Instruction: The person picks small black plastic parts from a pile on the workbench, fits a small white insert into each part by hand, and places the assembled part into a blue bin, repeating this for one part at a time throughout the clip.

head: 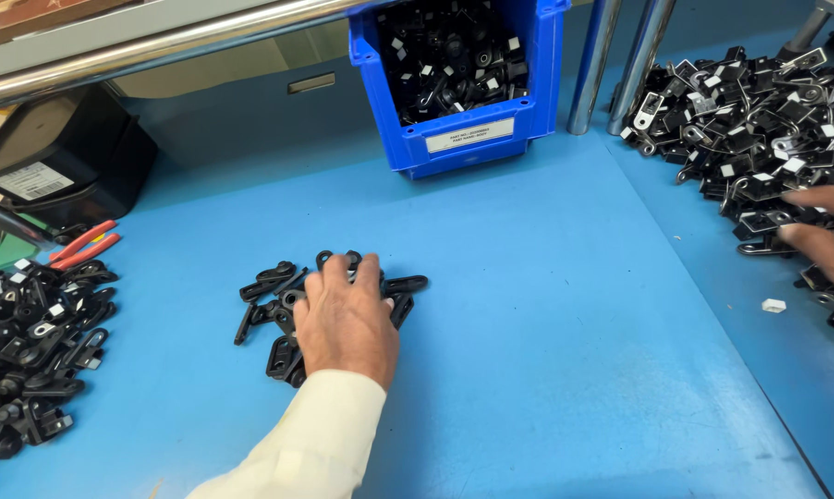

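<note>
My left hand [345, 319] lies palm down on a small heap of black plastic clips [269, 282] in the middle of the blue table, fingers spread over them, gripping none. A cream sleeve covers that arm. My right hand [828, 242] comes in at the right edge, partly cut off. Its fingers rest on the near side of a large pile of black clips with white tags [759, 120]. Whether it holds a clip is hidden.
A blue bin [472, 139] full of the same black parts stands at the back centre. Another pile of clips [29, 342] lies at the left edge, with red-handled pliers [84, 245] behind it. Two metal posts [620, 65] rise at the back right. A small white piece [773, 305] lies loose.
</note>
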The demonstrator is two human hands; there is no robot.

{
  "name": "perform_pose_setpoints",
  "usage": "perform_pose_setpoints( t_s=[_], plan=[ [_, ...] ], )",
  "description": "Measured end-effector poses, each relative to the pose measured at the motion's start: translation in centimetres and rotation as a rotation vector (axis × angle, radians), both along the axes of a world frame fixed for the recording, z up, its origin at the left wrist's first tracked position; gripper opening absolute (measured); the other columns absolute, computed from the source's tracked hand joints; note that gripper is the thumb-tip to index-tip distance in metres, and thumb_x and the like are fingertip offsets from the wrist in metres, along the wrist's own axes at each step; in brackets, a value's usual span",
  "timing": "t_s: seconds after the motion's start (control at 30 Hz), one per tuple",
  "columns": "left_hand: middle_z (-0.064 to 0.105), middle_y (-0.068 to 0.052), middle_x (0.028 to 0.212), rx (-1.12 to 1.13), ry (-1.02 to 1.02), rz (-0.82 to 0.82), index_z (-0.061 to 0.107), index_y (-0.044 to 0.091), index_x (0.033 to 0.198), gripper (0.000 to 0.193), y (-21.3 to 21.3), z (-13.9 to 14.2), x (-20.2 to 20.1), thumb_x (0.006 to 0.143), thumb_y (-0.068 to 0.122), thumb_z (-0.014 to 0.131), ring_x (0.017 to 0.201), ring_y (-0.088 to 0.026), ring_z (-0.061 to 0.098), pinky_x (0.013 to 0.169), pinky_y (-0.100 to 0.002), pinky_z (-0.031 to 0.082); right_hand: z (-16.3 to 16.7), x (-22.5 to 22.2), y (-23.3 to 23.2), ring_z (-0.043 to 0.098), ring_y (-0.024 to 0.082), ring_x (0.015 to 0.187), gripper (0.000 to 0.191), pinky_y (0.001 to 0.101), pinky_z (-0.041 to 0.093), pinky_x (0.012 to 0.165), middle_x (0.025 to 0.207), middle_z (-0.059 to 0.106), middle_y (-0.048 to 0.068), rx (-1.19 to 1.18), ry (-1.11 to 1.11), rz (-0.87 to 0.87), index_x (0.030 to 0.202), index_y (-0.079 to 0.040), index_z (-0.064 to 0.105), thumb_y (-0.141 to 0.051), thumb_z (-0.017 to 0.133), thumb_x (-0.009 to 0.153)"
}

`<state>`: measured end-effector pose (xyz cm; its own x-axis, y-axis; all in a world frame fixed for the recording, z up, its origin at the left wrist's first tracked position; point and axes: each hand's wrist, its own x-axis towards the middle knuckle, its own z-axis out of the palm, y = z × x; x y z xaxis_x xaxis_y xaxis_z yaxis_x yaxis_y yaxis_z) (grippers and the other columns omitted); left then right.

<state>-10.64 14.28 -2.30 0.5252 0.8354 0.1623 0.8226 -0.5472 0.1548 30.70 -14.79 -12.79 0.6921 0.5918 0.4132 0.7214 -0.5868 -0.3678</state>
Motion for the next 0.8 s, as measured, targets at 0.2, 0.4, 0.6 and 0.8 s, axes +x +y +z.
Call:
perform_pose_setpoints(
  t_s=[0.2,0.4,0.6,0.8],
  plan=[
    [0.06,-0.004,0.133,-0.091,0.122,-0.039,0.065,0.02,0.129,0.047,2.3,0.6,0.4,0.085,0.024,0.079,0.126,-0.026,0.049,0.103,-0.042,0.042,1.9,-0.5,2.7,0.067,0.015,0.078,0.036,0.0286,0.06,0.073,0.092,0.07,0.007,-0.412,-0.354,0.028,0.11,-0.014,0.082,-0.024,0.086,0.076],
    [0.065,-0.002,0.123,-0.194,0.124,0.059,0.073,0.022,0.119,0.038,3.3,0.9,1.0,0.084,0.03,0.082,0.124,-0.022,0.052,0.106,-0.041,0.041,0.1,1.4,2.3,0.073,0.014,0.077,0.025,0.0272,0.062,0.078,0.095,0.076,0.008,-0.328,-0.261,0.084,0.108,-0.008,0.081,-0.02,0.082,0.086],
    [0.071,0.0,0.11,-0.179,0.054,0.047,0.079,0.022,0.105,0.018,3.2,1.1,1.4,0.087,0.027,0.079,0.116,-0.02,0.057,0.105,-0.042,0.041,3.1,-1.2,3.1,0.076,0.017,0.077,0.03,0.0315,0.059,0.084,0.091,0.079,0.009,-0.28,-0.338,0.181,0.11,-0.007,0.08,-0.018,0.077,0.083],
    [0.076,-0.002,0.091,-0.147,-0.243,-0.003,0.078,0.016,0.093,0.012,2.1,2.1,1.8,0.087,0.026,0.078,0.091,-0.02,0.069,0.091,-0.043,0.051,7.4,-10.7,5.0,0.074,0.015,0.086,0.022,0.0293,0.061,0.077,0.099,0.079,0.0,-0.331,-0.112,0.263,0.103,-0.019,0.082,-0.031,0.078,0.085]
  ],
)
